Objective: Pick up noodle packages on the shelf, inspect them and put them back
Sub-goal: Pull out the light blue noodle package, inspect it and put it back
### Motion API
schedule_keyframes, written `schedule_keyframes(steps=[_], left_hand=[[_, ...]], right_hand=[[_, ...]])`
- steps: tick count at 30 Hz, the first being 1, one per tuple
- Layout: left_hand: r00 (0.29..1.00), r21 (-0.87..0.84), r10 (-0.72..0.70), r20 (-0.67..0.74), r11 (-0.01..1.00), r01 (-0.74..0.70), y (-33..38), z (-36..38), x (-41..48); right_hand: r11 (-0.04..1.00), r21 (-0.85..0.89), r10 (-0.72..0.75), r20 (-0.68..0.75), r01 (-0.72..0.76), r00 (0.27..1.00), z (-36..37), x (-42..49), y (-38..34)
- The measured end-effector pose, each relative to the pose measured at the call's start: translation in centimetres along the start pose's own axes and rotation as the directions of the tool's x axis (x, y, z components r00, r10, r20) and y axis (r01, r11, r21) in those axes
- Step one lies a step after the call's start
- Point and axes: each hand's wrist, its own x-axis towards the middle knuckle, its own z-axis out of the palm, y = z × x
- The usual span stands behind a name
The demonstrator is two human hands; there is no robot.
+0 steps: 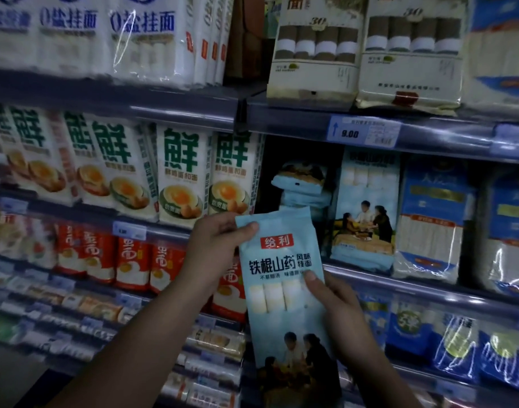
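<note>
I hold a light blue noodle package (282,272) upright in front of the shelves, its front with a red label and dark lettering facing me. My left hand (217,245) grips its upper left edge, thumb across the top corner. My right hand (337,313) holds its right side lower down, thumb on the front. Behind it, on the middle shelf (399,285), a dark gap holds a stack of the same blue packages (304,187) lying flat, and another one (367,210) stands upright to the right of the gap.
White packs with green lettering and egg pictures (178,172) fill the shelf to the left, red and white packs (131,263) below them. Blue packs (432,219) stand to the right. Brown noodle packs (314,48) sit on the upper shelf above a 9.00 price tag (361,132).
</note>
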Motion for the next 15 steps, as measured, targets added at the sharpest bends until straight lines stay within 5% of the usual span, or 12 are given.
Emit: schedule_keyframes(steps=[9,15], left_hand=[[0.965,-0.135,-0.154,0.213,0.973,0.186,0.4,-2.6,3.9],[0.962,-0.180,-0.149,0.230,0.965,0.192,-0.1,-3.1,5.7]], right_hand=[[0.995,0.101,-0.012,-0.049,0.017,0.999,1.5,1.5,0.5],[0.992,0.119,-0.023,-0.076,0.032,0.997,2.5,2.6,1.0]])
